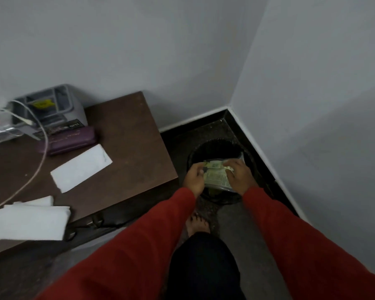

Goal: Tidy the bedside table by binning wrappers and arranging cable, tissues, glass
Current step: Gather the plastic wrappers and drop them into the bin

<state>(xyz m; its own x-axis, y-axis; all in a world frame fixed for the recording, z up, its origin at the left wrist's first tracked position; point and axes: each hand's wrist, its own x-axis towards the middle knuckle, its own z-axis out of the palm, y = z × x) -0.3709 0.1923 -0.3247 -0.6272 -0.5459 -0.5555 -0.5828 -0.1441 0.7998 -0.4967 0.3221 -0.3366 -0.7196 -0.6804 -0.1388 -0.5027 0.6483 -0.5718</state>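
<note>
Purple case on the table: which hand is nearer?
Left. The left hand holds the wrapper over the bin, on the side toward the purple case; the right hand holds its far edge.

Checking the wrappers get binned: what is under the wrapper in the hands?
The black bin on the floor lies directly under the wrapper, held by the left hand and right hand. The bin's inside is dark and partly covered, so contents are unclear.

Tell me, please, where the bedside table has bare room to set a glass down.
The table's right half is bare, from the folded tissue across to the edge beside the bin. The left side is crowded: grey organiser, purple case, white cable, and tissue stack at the front.
</note>
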